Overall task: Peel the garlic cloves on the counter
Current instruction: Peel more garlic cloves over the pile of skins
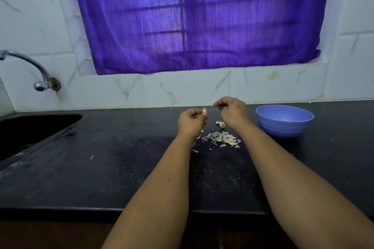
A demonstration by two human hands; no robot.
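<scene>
My left hand [191,120] pinches a pale garlic clove [204,111] between its fingertips, held above the black counter [121,168]. A little to the right and apart from the clove, my right hand [232,110] hovers with its fingers curled; whether it pinches a bit of skin is too small to tell. Below the right hand another garlic clove [220,123] lies on the counter. A heap of garlic skins [222,139] lies between my two wrists.
A blue bowl [284,120] stands on the counter right of my right hand. A dark sink [30,129] is set in the counter at the left, with a metal tap [30,66] on the tiled wall above. A purple curtain [192,16] covers the window.
</scene>
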